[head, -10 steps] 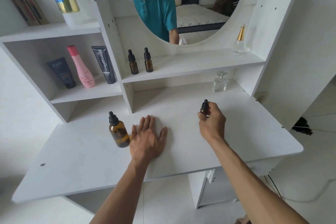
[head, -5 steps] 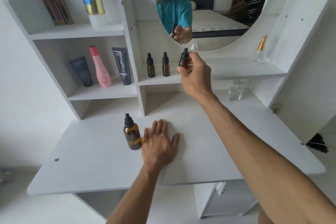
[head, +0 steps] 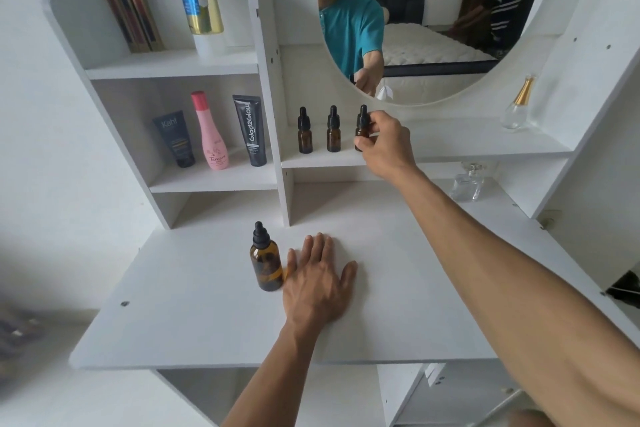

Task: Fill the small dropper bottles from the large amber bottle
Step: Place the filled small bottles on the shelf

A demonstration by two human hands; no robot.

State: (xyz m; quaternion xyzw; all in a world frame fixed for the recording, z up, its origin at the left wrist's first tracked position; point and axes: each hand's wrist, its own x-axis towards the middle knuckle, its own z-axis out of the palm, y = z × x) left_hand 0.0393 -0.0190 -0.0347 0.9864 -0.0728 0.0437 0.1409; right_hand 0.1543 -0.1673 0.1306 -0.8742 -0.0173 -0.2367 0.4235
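Dropper bottles line the middle shelf (head: 450, 149) under the mirror, and my right hand (head: 384, 146) is closed around the third dropper bottle (head: 362, 126), fingers wrapped on its amber body and thumb near the black cap, with its base at or just above the board; I cannot tell which. Two other small dropper bottles (head: 304, 130) stand upright to its left, near each other but apart. I judge this the putting-away step for one bottle: the next move calls for setting it flat in line with the others, letting go without tipping it, then drawing my arm clear.

My left hand (head: 317, 274) lies open and flat on the counter (head: 398, 305), holding nothing, its fingers just beside the large amber bottle (head: 266, 262). That bottle stands upright with its black dropper cap on. Its brown glass looks dark, and I cannot read the level inside.
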